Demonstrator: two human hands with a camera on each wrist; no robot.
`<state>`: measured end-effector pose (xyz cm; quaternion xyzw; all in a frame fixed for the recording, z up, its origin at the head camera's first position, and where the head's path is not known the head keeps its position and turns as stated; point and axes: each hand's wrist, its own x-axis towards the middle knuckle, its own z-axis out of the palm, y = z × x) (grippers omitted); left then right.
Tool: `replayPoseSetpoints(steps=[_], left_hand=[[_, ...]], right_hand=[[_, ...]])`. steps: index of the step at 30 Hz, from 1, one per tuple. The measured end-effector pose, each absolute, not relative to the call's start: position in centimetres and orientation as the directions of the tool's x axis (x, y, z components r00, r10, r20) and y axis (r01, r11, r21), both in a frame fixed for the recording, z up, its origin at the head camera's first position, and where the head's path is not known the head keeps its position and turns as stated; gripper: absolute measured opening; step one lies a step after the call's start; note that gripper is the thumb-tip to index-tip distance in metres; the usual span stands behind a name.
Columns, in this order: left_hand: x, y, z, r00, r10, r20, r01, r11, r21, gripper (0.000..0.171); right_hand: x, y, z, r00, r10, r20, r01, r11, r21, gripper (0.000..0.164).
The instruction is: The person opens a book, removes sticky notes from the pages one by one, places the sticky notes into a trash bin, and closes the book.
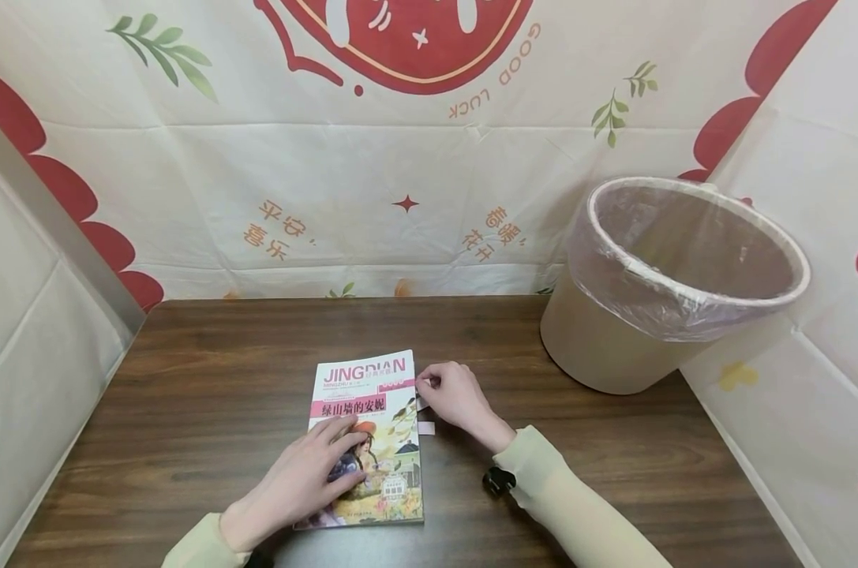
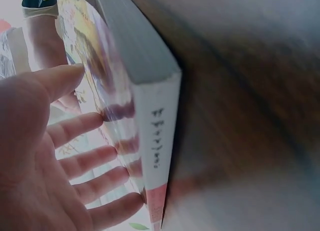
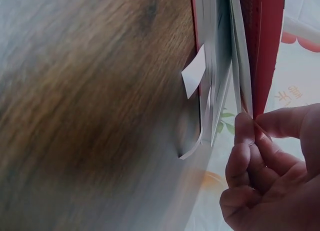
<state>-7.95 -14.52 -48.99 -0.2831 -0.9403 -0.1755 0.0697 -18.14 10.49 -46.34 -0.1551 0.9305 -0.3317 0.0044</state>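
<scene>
A paperback book [image 1: 368, 410] with a pink and white illustrated cover lies on the wooden table. My left hand [image 1: 308, 473] rests on that cover, fingers spread and fairly straight; the left wrist view shows its fingertips touching the cover beside the spine [image 2: 160, 131]. At the upper right of the book, my right hand [image 1: 460, 398] pinches a thin sticky tab [image 3: 262, 131] between thumb and forefinger, at the page edge just under the lifted front cover [image 3: 262, 46]. Two more pale tabs stick out lower in the pages, one flat [image 3: 194, 73] and one curled [image 3: 191, 150].
A beige waste bin [image 1: 613, 347] lined with a clear plastic bag stands at the back right of the table [image 1: 208, 379]. Behind the table hangs a printed cloth [image 1: 386, 166], and pale panels flank both sides. A black device [image 1: 498, 481] is on my right wrist.
</scene>
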Motion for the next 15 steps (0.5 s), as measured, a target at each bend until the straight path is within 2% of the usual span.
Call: replayPoseSetpoints(steps=[15], left_hand=[[-8.26, -13.92, -48.54, -0.828, 0.493, 0.266, 0.557, 0.778, 0.291, 0.037]], right_hand=[[-17.99, 10.42, -46.25, -0.971, -0.231, 0.068, -0.204, 0.642, -0.739, 0.016]])
